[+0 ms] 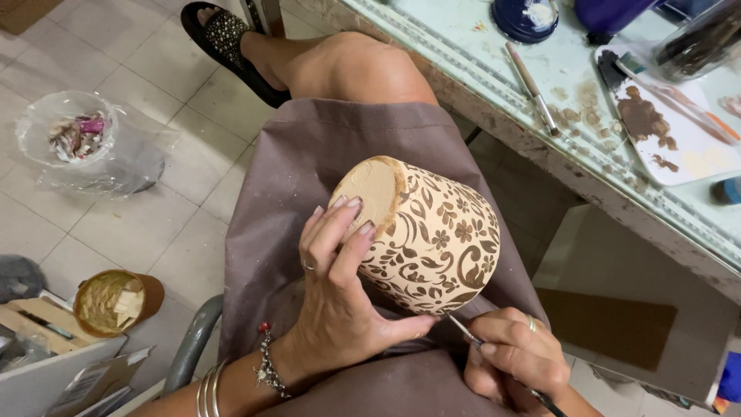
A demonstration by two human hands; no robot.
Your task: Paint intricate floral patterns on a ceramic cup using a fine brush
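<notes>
A tan clay pot (pixel 432 232) with brown flower and scroll patterns lies on its side on my lap, base toward me. My left hand (pixel 340 293) steadies it, fingers spread over the base rim and thumb under its side. My right hand (pixel 513 355) pinches a thin paintbrush (pixel 463 328), whose tip touches the pot's lower edge near my left thumb. I wear bracelets on the left wrist and a ring on each hand.
A pale green table (pixel 556 116) at right holds a palette (pixel 664 131) smeared with brown paint, a loose brush (pixel 532 89) and a dark blue jar (pixel 525 17). On the tiled floor stand a plastic bag of scraps (pixel 85 143) and a small brown pot (pixel 116 301).
</notes>
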